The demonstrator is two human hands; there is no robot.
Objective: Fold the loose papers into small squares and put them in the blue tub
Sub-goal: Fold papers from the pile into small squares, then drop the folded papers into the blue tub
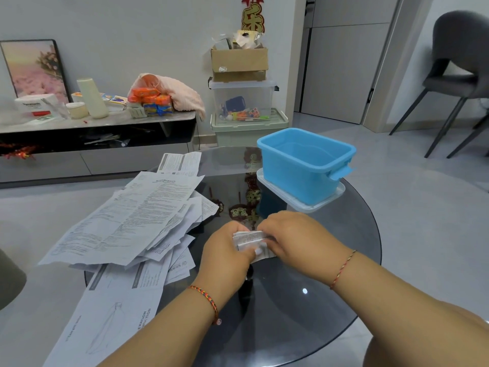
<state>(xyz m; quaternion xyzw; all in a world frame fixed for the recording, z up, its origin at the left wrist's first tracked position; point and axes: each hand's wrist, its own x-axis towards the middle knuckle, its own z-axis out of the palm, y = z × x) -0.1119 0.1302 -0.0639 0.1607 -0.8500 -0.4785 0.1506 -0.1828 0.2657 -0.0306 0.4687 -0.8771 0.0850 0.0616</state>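
A small folded paper with printed text sits between both hands just above the dark glass table. My left hand pinches its left side with the thumb on top. My right hand grips its right side with curled fingers. A heap of loose printed papers covers the table's left half, and some sheets hang over the edge. The blue tub stands at the table's far right on a clear lid; no paper shows inside it.
A low TV cabinet with bottles, snacks and a pink cloth runs along the left wall. Stacked storage boxes stand behind the table. A grey chair is at the far right.
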